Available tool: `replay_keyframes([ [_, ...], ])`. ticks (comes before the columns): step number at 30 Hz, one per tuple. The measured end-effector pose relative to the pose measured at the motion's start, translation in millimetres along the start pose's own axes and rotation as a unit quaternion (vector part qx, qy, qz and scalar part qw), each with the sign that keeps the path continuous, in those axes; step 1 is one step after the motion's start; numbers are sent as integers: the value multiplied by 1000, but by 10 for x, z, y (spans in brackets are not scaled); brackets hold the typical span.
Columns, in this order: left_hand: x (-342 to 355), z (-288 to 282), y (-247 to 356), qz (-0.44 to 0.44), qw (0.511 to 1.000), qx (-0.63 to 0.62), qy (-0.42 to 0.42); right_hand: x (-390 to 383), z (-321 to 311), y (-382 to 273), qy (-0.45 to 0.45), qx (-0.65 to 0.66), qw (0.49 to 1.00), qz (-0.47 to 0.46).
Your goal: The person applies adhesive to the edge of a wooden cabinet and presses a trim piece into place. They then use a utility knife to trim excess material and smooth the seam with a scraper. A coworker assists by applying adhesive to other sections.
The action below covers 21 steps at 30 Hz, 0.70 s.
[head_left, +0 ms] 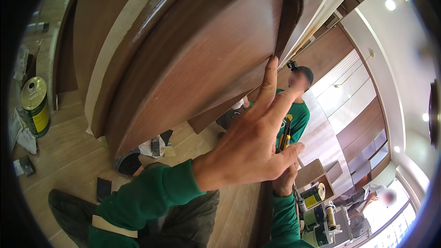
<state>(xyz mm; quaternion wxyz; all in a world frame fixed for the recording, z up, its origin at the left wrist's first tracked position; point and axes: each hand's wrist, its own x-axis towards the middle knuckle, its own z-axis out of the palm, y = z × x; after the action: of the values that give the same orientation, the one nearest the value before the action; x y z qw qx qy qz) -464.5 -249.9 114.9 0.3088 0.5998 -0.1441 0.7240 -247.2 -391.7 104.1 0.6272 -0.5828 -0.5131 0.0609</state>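
A curved wooden panel [220, 59] faced with reddish-brown veneer rises in front of me. Along its right edge, a dark strip of veneer [290, 14] curls away from the surface. My left hand [248, 142] reaches across with its fingers stretched out, and the index fingertip touches the panel's edge at the bottom of the curl. Behind it, my right hand [285, 181] is closed round a yellow-and-black tool that looks like a utility knife [286, 138]. The left hand hides part of the knife and of the right-hand fingers.
A co-worker in a green top [301, 117] is beyond my hands. A yellow-and-black metal can [36, 105] stands on the floor at left. Dark sanding blocks [104, 189] and scraps lie near my legs. Several cans [314, 195] and a cartridge [330, 216] are at lower right.
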Motion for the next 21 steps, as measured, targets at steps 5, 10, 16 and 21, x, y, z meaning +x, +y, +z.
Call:
replay_keyframes([
  [5,133,1,243,-26,999,-21,7,127,35,-181,-55,40,996,-58],
  [10,124,-82,396,18,998,-51,32,184,249,-428,-98,0,985,-144],
  [16,53,-80,297,60,996,-29,62,335,321,-694,-83,-311,907,-272],
  [21,-118,-200,158,-38,992,-65,101,531,511,-1013,-5,-460,749,-477],
])
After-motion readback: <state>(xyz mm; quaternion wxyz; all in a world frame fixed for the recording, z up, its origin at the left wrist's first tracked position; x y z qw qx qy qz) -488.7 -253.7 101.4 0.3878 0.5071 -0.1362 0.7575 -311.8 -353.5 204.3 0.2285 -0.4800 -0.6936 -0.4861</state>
